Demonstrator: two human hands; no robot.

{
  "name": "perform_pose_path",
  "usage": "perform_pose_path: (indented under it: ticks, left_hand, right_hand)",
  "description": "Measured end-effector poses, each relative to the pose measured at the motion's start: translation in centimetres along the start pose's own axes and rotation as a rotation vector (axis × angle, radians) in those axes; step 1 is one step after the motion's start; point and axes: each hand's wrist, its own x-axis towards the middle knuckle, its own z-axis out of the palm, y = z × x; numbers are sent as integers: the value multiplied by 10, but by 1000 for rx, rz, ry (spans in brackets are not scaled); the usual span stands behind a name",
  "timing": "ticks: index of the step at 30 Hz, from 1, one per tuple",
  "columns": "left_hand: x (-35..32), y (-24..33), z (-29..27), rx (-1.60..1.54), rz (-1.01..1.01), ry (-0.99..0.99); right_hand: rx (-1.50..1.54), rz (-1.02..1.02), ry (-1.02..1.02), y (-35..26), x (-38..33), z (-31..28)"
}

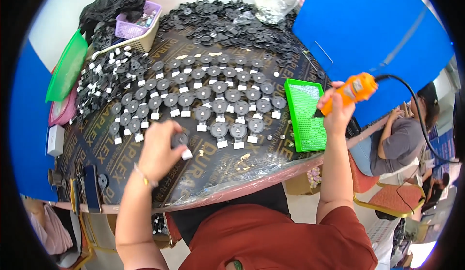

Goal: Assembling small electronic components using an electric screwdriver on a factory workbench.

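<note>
My left hand is closed on a round black disc part with a white block at its end, held low over the near side of the table. My right hand wraps round an orange electric screwdriver with a black cable. Its dark tip points down and left over the green tray, whose perforated top seems to hold many small pieces, too fine to make out. Beyond my left hand, several like disc parts lie in rows, most with their white blocks toward me.
Black discs are heaped at the back. More black-and-white parts pile up at the left, by a cream basket and a green basin. A phone lies near the front edge. Blue panels flank the table; another person sits at the right.
</note>
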Motion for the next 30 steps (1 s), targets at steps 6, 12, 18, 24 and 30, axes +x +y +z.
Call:
perform_pose_path:
  ticks: [6, 12, 18, 24, 30]
  left_hand:
    - [-25, 76, 37, -116, 156, -80]
    - [-23, 73, 72, -211, 51, -42]
    - [-26, 69, 75, -258, 45, 60]
    - [-29, 64, 79, -198, 71, 59]
    - [-32, 60, 86, -224, 66, 71]
  right_hand:
    - [-111, 71, -21, 34, 19, -2]
    - [-153, 37, 7, 48, 18, -4]
    - [-165, 48, 33, 48, 16, -6]
    - [-93, 45, 41, 47, 15, -7]
    - [112, -94, 67, 15, 7, 10]
